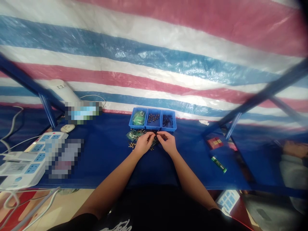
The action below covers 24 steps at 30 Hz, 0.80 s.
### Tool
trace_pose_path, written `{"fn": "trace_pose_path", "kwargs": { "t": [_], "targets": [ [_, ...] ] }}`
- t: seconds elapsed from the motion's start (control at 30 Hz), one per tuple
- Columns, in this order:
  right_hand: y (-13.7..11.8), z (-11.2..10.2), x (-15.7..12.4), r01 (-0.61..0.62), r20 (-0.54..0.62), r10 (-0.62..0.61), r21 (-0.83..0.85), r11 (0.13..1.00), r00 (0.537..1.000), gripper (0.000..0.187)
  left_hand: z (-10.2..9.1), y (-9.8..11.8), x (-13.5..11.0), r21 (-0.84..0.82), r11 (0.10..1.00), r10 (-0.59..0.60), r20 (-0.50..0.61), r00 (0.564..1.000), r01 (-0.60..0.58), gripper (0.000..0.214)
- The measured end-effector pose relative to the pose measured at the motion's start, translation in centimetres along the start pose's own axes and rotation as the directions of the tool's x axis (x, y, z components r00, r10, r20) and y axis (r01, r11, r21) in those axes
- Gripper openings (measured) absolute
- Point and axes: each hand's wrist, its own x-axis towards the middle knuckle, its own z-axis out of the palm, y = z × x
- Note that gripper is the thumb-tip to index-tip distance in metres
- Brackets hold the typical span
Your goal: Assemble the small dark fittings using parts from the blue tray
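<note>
My left hand (143, 142) and my right hand (168, 143) meet over a blue table (108, 157), fingertips pinched together on a small dark part (156, 137) between them. The part is too small to make out. Around the hands lie several small brass and black pieces (132, 145) and a few green circuit boards (132, 134). Just beyond stand three joined blue bins (153, 119): green boards in the left one, small brass parts in the middle, black parts in the right.
White power strips (29, 160) with cables sit at the left, next to a white mouse (67, 128). A green stick (218, 164) and a red card (215, 142) lie at the right. Blue frame struts (260, 96) cross a striped tarp behind. Another person's arm (293, 150) shows at far right.
</note>
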Motion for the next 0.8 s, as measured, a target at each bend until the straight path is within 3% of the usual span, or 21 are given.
{"fn": "trace_pose_path", "kwargs": {
  "t": [0.23, 0.53, 0.8],
  "targets": [
    [-0.44, -0.16, 0.01, -0.023, -0.01, 0.023, -0.032, 0.999, 1.0, 0.022, 0.06, 0.06, 0.02, -0.013, 1.0, 0.02, -0.026, 0.999, -0.02, 0.024],
    [-0.19, -0.02, -0.06, -0.011, 0.001, 0.011, -0.022, 1.0, 1.0, 0.022, 0.03, -0.12, 0.03, 0.013, 1.0, 0.015, 0.021, 1.0, -0.015, 0.023],
    [-0.13, -0.01, -0.02, -0.018, -0.015, 0.018, -0.02, 1.0, 1.0, 0.022, 0.06, 0.06, -0.01, -0.019, 0.999, 0.028, -0.02, 0.999, -0.029, 0.023]
  ]
}}
